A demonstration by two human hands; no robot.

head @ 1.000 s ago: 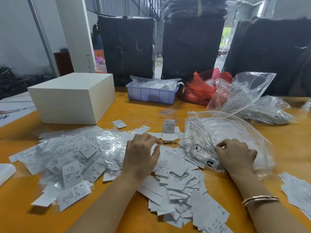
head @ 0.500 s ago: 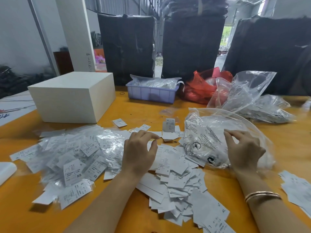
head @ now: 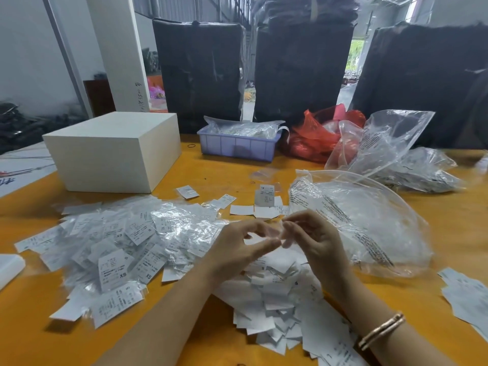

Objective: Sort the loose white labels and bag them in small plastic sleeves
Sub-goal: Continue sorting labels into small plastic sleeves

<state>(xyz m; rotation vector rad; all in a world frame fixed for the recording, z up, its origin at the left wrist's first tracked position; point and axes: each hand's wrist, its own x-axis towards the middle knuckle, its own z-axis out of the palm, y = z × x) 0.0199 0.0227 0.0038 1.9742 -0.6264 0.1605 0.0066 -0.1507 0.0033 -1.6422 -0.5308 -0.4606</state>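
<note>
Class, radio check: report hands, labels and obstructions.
Left hand and right hand together pinch a small clear sleeve. Loose labels lie beneath. Nothing obstructing.

Landmark: box (head: 113, 151), standing on the table (head: 31, 328) at back left. Right of the box, along the far edge: tray (head: 237, 147), then a crumpled bag (head: 314, 136), then open plastic bags (head: 380, 143). In front of the box: heap of sleeved labels (head: 113, 247). Front-right of the box: pile of loose labels (head: 280, 294), with both hands raised over it, left hand (head: 237, 249) and right hand (head: 317, 239) fingertip to fingertip. Further right of the box, beside the right hand: large clear bag (head: 369, 223).
</note>
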